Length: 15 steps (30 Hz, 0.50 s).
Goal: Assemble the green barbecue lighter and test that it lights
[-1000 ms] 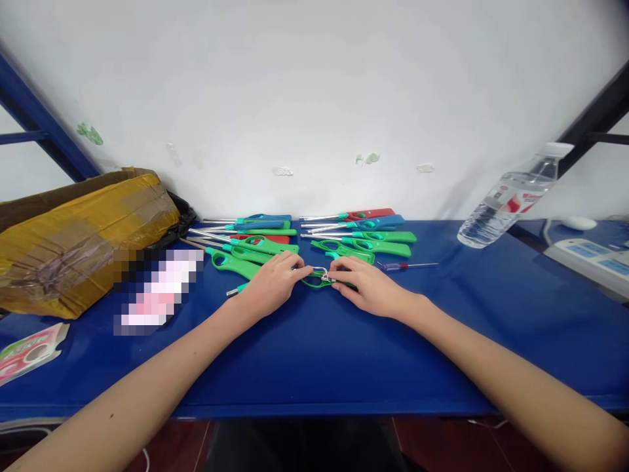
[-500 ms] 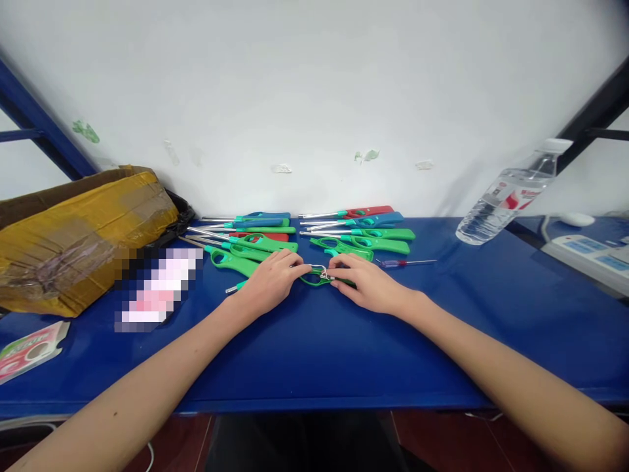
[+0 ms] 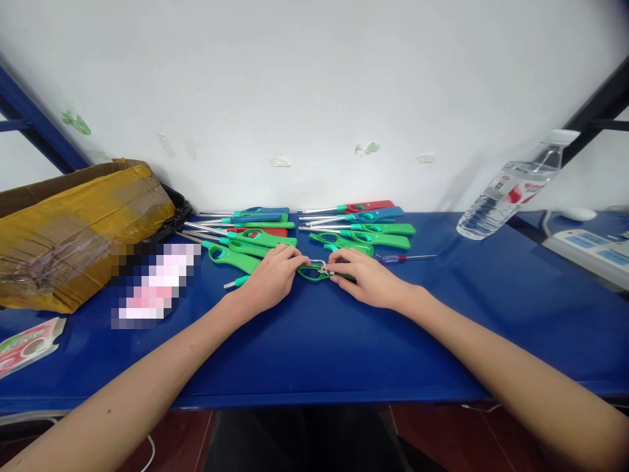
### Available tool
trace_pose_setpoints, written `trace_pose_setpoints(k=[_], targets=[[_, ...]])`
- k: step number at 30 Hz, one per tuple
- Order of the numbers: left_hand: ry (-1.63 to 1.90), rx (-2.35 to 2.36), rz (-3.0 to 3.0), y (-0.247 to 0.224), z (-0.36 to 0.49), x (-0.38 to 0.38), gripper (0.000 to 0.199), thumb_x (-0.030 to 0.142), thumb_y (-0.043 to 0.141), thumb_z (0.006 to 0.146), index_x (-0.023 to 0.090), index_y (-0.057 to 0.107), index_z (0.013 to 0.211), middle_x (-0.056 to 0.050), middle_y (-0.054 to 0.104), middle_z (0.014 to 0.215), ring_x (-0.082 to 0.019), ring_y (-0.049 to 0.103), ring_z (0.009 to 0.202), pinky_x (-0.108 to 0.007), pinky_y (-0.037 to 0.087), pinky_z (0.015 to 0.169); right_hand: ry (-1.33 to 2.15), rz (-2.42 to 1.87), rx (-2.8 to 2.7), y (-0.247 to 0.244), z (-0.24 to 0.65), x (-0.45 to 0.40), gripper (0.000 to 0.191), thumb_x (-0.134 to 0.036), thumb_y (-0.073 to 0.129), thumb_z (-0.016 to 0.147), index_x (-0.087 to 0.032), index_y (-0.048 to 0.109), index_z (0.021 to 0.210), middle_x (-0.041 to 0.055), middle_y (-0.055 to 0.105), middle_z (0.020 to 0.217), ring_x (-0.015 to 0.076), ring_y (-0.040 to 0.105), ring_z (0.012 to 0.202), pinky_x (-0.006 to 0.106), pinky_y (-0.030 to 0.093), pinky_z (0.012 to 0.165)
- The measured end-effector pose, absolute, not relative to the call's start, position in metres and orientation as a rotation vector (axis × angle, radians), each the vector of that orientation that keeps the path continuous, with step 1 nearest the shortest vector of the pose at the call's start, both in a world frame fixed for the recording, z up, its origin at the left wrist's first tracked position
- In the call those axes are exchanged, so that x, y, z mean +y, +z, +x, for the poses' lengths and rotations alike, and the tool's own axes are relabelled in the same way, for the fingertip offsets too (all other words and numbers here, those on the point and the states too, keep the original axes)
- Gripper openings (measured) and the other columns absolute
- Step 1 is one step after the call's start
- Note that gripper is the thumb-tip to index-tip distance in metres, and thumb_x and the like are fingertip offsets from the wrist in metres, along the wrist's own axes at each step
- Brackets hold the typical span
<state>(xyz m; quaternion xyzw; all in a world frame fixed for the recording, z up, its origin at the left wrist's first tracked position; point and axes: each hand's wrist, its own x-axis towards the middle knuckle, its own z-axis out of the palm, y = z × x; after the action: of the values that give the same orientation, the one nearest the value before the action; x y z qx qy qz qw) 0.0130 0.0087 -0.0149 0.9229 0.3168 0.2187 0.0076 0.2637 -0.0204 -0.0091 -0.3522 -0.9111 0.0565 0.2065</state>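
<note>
Far left of the green lighter, a red-and-white packet (image 3: 27, 343) is seen at the edge of the blue table (image 3: 314, 354), with a taped cardboard box (image 3: 73, 233) behind it and a blurred-out patch just beside the box. Closer in, the left hand (image 3: 268, 278) is laid palm-down on the table, fingers curled and pressed onto the left end of the green lighter (image 3: 314, 271), which is kept flat on the blue surface right in the middle. A metal nozzle tip (image 3: 233, 283) is seen poking out from under that hand on its left. A small wire piece (image 3: 323, 267) is sat on top of the lighter between the two hands; how exactly it's attached can't be told, too small.

The right hand (image 3: 368, 283) is set on the lighter's right end, fingertips pinched together at the wire, rest of the hand resting on the table.

Just behind the lighter, a pile of long lighters (image 3: 304, 229) in green, blue and red is spread out against the white wall (image 3: 314, 98), near enough to crowd the hands from the back. To the right of the lighter, a thin screwdriver (image 3: 405, 258) is lying close by. Well off to the right, a water bottle (image 3: 511, 196) is seen tilted, and a white power strip (image 3: 590, 252) is past it.
</note>
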Motion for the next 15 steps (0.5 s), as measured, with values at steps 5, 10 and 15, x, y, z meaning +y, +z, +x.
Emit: trace_pose_setpoints(k=[5, 10, 15], targets=[[0.656, 1.066, 2.881, -0.0139, 0.0169, 0.0035, 0.028, 0.017, 0.035, 0.102, 0.016, 0.062, 0.11, -0.01, 0.061, 0.106, -0.025, 0.053, 0.102, -0.043, 0.046, 0.091, 0.164, -0.972, -2.54, -0.0094, 0.2638, -0.0197, 0.028, -0.024, 0.047, 0.099, -0.02, 0.068, 0.116, 0.0111, 0.063, 0.114, 0.0259, 0.062, 0.105, 0.045, 0.052, 0.092], [0.67, 1.077, 2.902, -0.012, 0.0191, 0.0004, 0.028, 0.022, 0.034, 0.103, 0.016, 0.06, 0.114, -0.011, 0.059, 0.108, -0.024, 0.053, 0.104, -0.042, 0.045, 0.093, 0.145, -0.977, -2.539, -0.0099, 0.2634, -0.02, 0.028, -0.025, 0.046, 0.099, -0.02, 0.066, 0.118, 0.0116, 0.063, 0.114, 0.0258, 0.062, 0.105, 0.046, 0.052, 0.092], [0.645, 1.082, 2.929, -0.0119, 0.0196, -0.0006, 0.027, 0.024, 0.037, 0.103, 0.018, 0.059, 0.117, -0.01, 0.058, 0.109, -0.025, 0.054, 0.104, -0.042, 0.046, 0.094, 0.098, -0.985, -2.548, -0.0102, 0.2625, -0.0213, 0.029, -0.022, 0.045, 0.099, -0.018, 0.063, 0.121, 0.0129, 0.062, 0.117, 0.0258, 0.06, 0.106, 0.045, 0.052, 0.093]])
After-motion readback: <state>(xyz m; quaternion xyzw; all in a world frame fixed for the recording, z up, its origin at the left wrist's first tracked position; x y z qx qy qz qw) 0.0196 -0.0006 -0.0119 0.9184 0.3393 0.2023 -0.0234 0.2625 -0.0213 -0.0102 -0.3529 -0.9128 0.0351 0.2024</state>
